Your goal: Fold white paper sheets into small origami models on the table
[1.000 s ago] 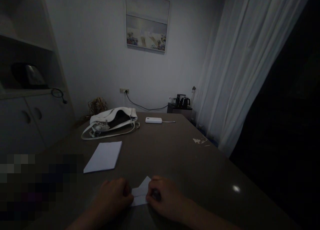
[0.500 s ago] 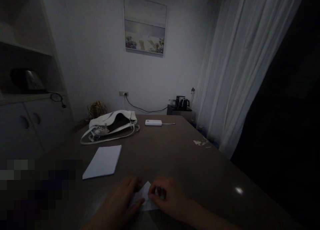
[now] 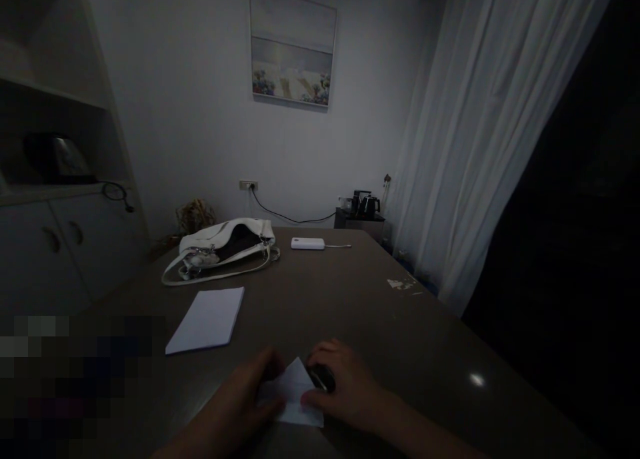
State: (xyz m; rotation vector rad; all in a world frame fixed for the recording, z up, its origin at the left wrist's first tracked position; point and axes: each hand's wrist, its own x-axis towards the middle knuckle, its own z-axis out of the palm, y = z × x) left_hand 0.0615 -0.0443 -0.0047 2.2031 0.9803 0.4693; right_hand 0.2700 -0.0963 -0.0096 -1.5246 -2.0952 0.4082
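Observation:
A small folded piece of white paper [image 3: 294,382] lies low in the middle of the head view, its pointed corner facing away from me. My left hand [image 3: 245,396] is closed on its left side, the thumb lying over the paper and the fingers curled at the far edge. On the right side, my right hand [image 3: 347,386] holds the paper's edge, thumb on top and curved fingertips by the upper edge. A dark gap shows between that thumb and the fingers. The undersides of the fingers are hidden.
A stack of white paper [image 3: 210,319] lies left on the brown table [image 3: 325,299]. Behind it sits a white handbag [image 3: 225,236]. A white power bank [image 3: 307,244] with a short cable is at the far end. A pale curtain [image 3: 450,146] hangs right.
My right hand has opened out from a tight pinch, its fingers lifting away from the thumb. More of the paper's right side now shows. My left hand has shifted slightly.

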